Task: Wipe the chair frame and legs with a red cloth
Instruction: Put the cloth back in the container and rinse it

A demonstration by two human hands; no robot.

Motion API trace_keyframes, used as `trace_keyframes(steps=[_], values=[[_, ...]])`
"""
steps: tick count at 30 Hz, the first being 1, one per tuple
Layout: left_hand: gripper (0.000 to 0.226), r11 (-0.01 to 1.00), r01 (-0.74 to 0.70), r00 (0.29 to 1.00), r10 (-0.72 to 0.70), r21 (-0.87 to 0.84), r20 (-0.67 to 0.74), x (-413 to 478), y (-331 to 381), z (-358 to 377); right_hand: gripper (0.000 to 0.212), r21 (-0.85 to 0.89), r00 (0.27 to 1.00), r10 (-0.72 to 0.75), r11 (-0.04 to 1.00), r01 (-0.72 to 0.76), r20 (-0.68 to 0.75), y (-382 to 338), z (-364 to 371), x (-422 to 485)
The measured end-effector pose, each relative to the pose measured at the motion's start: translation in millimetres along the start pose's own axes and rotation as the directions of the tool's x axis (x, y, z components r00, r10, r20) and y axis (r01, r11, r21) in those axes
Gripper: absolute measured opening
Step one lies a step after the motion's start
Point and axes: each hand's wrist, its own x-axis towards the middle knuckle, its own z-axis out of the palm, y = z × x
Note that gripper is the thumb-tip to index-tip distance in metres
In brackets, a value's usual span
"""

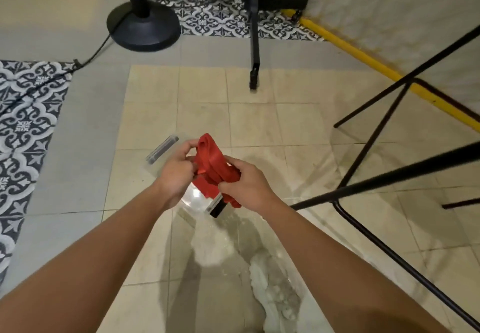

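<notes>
Cloth in hand over the bin, chair not yet touched.

Both hands on the red cloth: left hand has its fingers curled and pinching the near edge, right hand has its fingers wrapped round the bunched lower part. The cloth hangs just above a clear bin on the tiled floor. It looks wadded. I'd shake it out and fold it into a flat pad that wraps a tube, otherwise it only skims the thin bars. The chair frame stands to the right, apart from the hands, with black legs splayed to the floor. My pick is to clamp the pad round the top bar and run down each leg in one stroke, with the free hand steadying the frame. Further off are a fan base and a stand leg, neither of which needs wiping.
</notes>
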Motion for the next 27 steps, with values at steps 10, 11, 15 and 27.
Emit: trace_keyframes(steps=[10,11,15,27], values=[[0.052,0.993,0.115,0.985,-0.118,-0.031,-0.128,70,-34,-35,0.03,-0.038,0.982,0.099,0.995,-0.094,0.159,24,37,95],[0.044,0.991,0.133,0.984,-0.136,-0.034,-0.116,75,-38,-36,0.036,-0.052,0.978,0.111,0.993,-0.104,0.179,27,42,101],[0.02,0.986,0.159,0.981,-0.164,-0.048,-0.106,103,-49,-44,0.02,-0.054,0.955,0.195,0.981,-0.187,0.222,34,51,127],[0.056,0.956,0.241,0.97,-0.232,0.169,-0.073,142,-85,-49,0.033,-0.407,0.976,0.147,0.911,-0.07,0.16,57,51,162]])
